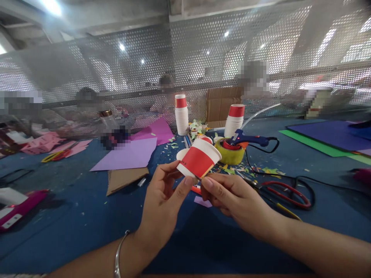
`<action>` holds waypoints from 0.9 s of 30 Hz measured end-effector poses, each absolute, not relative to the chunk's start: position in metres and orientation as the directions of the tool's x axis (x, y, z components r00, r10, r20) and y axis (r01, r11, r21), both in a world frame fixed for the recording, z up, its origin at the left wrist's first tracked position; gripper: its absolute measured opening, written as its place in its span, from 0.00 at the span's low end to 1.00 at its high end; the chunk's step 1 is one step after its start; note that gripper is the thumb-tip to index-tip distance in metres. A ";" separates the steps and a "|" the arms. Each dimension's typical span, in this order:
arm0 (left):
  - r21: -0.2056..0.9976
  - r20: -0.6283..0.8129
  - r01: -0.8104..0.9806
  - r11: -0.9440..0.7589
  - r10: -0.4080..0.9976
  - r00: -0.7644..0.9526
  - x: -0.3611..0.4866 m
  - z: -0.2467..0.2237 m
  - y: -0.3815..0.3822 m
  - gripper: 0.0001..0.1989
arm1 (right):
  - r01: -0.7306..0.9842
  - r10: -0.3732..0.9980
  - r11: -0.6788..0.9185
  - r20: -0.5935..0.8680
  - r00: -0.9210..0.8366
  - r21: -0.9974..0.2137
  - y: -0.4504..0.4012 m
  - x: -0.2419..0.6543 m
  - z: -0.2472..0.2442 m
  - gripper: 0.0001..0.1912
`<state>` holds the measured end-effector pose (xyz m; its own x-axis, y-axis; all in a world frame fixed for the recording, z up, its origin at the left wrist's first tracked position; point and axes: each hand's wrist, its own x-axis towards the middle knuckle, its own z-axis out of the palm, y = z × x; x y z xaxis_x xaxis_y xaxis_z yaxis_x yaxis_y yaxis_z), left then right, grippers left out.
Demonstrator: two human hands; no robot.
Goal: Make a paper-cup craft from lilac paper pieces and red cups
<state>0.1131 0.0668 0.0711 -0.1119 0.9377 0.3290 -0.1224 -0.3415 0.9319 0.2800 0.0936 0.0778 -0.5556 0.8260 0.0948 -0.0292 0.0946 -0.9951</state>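
Observation:
A red and white paper cup (198, 159) is tilted in front of me above the table, its mouth toward the upper right. My left hand (164, 197) grips it near the base, thumb below and fingers behind. At the lower edge of the cup, my right hand (224, 195) is closed in a pinch. A thin dark sliver shows by its fingertips, too small to name. Just under the hands are an orange-red piece (196, 189), partly hidden, and a small lilac paper scrap (203, 201).
Stacked paper cups (182, 119) stand behind, with a second stack (234, 121) to the right. A blue glue gun (251, 139) rests on yellow tape (230, 154). Red-handled pliers (285, 193) and a black cable lie right. Lilac paper (127, 152) and cardboard (126, 179) lie left.

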 end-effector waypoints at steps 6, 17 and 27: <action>0.942 0.308 -0.108 -0.318 0.946 -0.105 0.112 0.073 0.068 0.17 | -0.026 0.834 0.083 0.084 -0.545 -0.996 0.093 0.278 0.077 0.26; 0.934 0.348 -0.055 -0.354 0.933 -0.097 0.113 0.072 0.066 0.14 | -0.005 0.854 0.122 0.107 -0.509 -0.993 0.092 0.277 0.074 0.26; 0.894 0.447 0.046 -0.445 0.886 -0.125 0.118 0.077 0.060 0.12 | 0.025 0.863 0.176 0.142 -0.484 -0.984 0.089 0.277 0.074 0.26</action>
